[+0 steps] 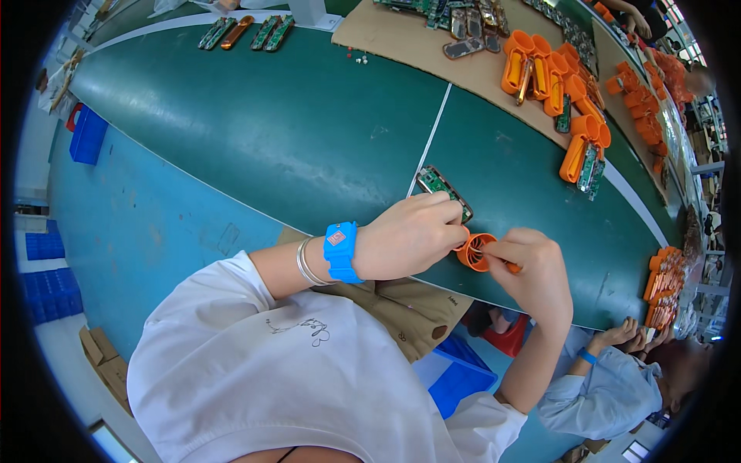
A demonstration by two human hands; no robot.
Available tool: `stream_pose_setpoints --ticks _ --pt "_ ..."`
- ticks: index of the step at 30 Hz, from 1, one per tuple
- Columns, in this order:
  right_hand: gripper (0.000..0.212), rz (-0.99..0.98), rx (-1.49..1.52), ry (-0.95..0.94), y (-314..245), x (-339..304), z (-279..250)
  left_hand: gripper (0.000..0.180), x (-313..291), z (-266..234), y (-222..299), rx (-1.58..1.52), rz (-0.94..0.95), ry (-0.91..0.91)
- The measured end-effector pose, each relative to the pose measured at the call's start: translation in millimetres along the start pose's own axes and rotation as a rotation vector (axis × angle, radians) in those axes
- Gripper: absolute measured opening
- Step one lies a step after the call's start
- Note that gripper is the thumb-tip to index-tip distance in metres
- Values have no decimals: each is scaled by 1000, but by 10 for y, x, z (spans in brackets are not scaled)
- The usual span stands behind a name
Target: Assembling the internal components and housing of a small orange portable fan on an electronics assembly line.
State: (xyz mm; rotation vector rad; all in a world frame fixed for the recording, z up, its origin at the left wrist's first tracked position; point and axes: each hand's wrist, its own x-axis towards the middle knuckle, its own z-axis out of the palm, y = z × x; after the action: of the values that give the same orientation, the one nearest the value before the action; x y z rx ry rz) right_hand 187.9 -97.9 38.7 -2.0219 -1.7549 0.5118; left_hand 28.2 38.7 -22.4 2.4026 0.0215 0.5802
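Observation:
An orange round plastic housing (474, 255) with a spoked inside is held between my two hands near the table's front edge. My left hand (421, 235) is closed, its fingertips pinched at the housing's left rim. On the right, my right hand (532, 266) has thumb and finger pinched together over the opening; what they hold is too small to tell. Just beyond my left fingers lies a green circuit board (437, 185) in a dark, narrow frame, its near end partly covered by those fingers.
Several orange housings (573, 158) and circuit boards lie on a cardboard sheet (417, 48) at the far right. More boards (272, 32) lie at the far left of the green table (255, 131). A co-worker in light blue (610, 393) sits close on the right.

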Motion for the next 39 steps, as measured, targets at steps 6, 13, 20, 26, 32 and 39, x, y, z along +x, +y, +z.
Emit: stream_pose_setpoints --ticks 6,13,20,26,32,39 --pt "9 -135 -100 92 28 -1 22 14 6 5 -7 -16 -5 -8" --pt "6 -97 -111 142 -5 -41 81 15 -7 22 -9 -16 -12 -9" --pt "3 1 -140 65 -124 9 86 15 -7 3 -22 -36 7 -3" --pt "1 7 -59 32 -60 -2 72 14 36 0 -5 -31 -3 -23" --pt "4 -50 -231 33 -145 25 75 12 42 23 -8 44 22 -39" --pt "7 -119 -313 -30 -131 53 44 13 19 27 20 112 29 -43"
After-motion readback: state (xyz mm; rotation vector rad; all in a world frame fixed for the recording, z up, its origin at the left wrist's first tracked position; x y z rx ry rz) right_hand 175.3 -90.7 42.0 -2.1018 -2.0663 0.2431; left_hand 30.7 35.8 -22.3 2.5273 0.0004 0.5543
